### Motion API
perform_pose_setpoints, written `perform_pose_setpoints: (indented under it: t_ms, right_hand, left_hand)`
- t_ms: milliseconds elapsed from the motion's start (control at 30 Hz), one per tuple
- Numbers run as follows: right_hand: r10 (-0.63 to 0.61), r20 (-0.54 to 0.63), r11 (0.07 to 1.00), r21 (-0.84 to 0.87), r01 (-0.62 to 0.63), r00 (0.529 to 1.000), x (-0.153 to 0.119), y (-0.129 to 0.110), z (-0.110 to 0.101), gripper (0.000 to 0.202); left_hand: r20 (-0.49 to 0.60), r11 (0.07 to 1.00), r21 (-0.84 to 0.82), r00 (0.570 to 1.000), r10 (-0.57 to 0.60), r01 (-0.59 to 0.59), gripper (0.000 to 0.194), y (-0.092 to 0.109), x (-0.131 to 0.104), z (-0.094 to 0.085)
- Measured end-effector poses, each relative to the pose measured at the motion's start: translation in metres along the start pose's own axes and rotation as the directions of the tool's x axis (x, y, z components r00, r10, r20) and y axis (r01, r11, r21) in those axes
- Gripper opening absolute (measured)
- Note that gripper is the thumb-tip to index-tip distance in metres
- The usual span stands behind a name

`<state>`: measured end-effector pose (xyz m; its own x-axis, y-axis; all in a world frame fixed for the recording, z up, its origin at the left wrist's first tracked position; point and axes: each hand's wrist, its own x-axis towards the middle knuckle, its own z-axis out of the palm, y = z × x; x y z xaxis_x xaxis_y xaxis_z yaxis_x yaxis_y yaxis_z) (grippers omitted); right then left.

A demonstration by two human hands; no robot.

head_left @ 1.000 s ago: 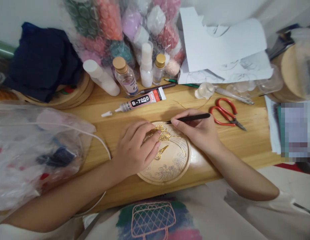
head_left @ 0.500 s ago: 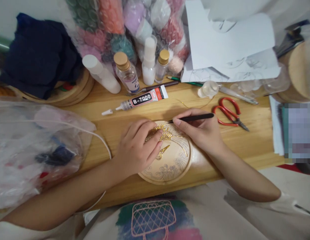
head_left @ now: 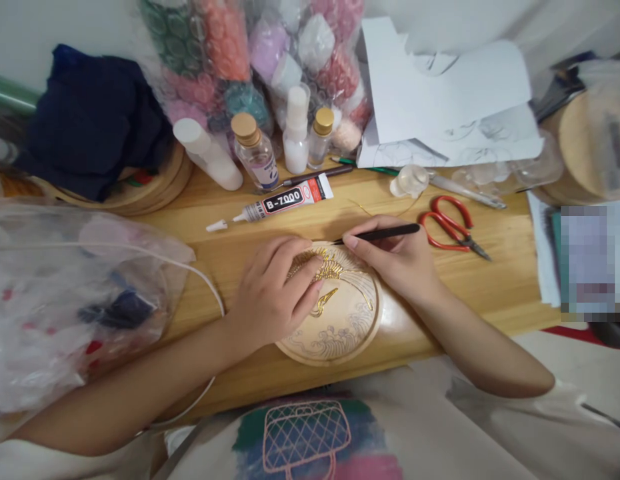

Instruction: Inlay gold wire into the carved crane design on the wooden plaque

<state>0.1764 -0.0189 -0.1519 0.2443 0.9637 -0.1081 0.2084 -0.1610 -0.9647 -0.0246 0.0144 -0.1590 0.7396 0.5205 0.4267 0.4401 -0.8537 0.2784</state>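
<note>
A round wooden disc (head_left: 335,333) lies at the table's front edge, with wave lines drawn on its lower part and gold wire shapes (head_left: 330,267) on its upper part. Over its left side rests my left hand (head_left: 273,290), fingers spread and lying flat on the disc and partly over the gold wire. My right hand (head_left: 393,257) is closed in a pinch around black tweezers (head_left: 387,232), whose tips point left to the disc's top edge. The tips are too small to make out clearly.
Behind the disc lies a B-7000 glue tube (head_left: 287,198), with bottles (head_left: 255,150) behind it. Red-handled pliers (head_left: 453,227) lie right, papers (head_left: 450,100) at the back. A plastic bag (head_left: 80,287) and white cable (head_left: 213,287) are at the left.
The view has shifted slightly, so things on the right appear a little further left. Both hands hold nearly the same pose over the disc, and the tweezers remain in my right hand.
</note>
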Motion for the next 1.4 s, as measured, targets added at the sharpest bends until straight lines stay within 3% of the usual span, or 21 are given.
perform_pose_setpoints:
  t_ms: [133, 600, 1400]
  right_hand:
    - [-0.003, -0.001, 1.0, 0.011, 0.003, 1.0, 0.0004, 0.0006, -0.0002, 0.011]
    - [0.017, -0.002, 1.0, -0.007, -0.017, 1.0, 0.0006, -0.0009, 0.0004, 0.008]
    - [0.021, 0.024, 1.0, 0.016, -0.021, 1.0, 0.0002, 0.0015, -0.0009, 0.009]
  left_hand:
    - [-0.027, 0.999, -0.02, 0.999, -0.039, 0.038, 0.027, -0.0008, -0.0029, 0.0019]
    - [0.021, 0.999, 0.032, 0.999, 0.025, -0.025, 0.022, 0.0, 0.0007, -0.0008]
    - [0.037, 1.0, -0.011, 0.999, -0.01, 0.01, 0.02, 0.0004, 0.001, 0.0016]
